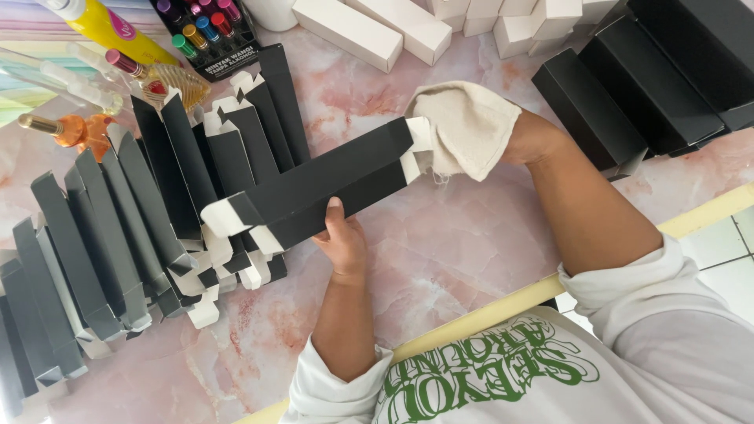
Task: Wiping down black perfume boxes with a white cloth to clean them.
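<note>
pink marble-patterned tabletop (440,251) fills most of the view, edged along the near side by a pale yellow trim (691,216); beyond that edge a patch of white tiled floor (726,263) shows at the right.

black display tray (208,31) at the top left holds small roll-on bottles with coloured metallic caps, standing in rows. beside it lie a yellow tube (110,27) and, further left, an amber glass perfume bottle (75,129) on its side.

flattened black cartons with white flaps (102,243) lie overlapped in a long fan across the left half of the table. assembled black boxes (652,78) lie side by side at the top right, and white oblong boxes (393,27) are heaped along the top edge.

long black carton (322,184), folded up into a tube with white flaps showing at both ends, is held just above the table in the middle of the view, tilted with its right end higher. left hand (342,235) grips it from below, thumb pressed up against its near side, fingers hidden behind it. right hand (534,137) is at the carton's upper right end, closed around a cream cloth pouch (463,126) that meets the open end there; how the fingers sit under the cloth cannot be seen. both arms wear white sleeves.
</note>
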